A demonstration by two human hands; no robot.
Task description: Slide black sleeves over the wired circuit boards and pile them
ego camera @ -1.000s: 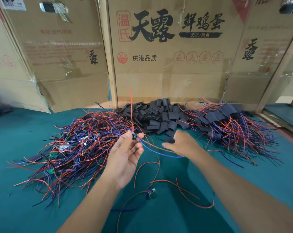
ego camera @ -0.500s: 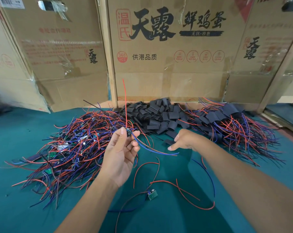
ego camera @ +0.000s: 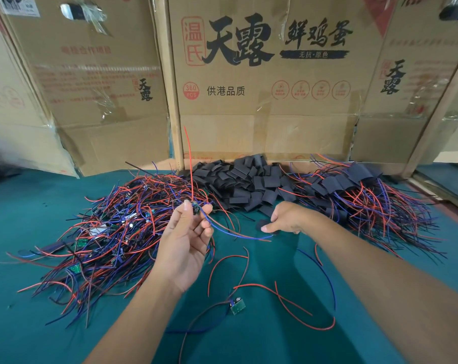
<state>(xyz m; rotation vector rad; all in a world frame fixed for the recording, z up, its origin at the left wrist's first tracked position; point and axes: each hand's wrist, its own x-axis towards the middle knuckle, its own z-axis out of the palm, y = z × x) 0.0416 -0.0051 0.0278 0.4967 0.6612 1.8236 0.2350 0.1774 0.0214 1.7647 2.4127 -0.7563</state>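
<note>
At the far left of the green table (ego camera: 25, 206) we are seeing the tangled heap of bare boards (ego camera: 112, 232) with red and blue wires. Next, our left hand (ego camera: 183, 248) is pinching one small circuit board (ego camera: 195, 207) between thumb and fingertips, its red wire standing up and its blue wire trailing right. It looks light and thin, its leads floppy and prone to snag, so we judge the board's edges the safest hold. A spare board (ego camera: 237, 307) is lying near us. Our right hand (ego camera: 288, 219) is pressing curled fingers onto a loose black sleeve (ego camera: 260, 225), soft and flat, before the sleeve heap (ego camera: 249, 185). At the right the finished pile (ego camera: 359, 198) is growing. Behind, the cardboard box (ego camera: 262, 106) is reading "天露", "鲜鸡蛋", "供港品质" and "360 PCS".
</note>
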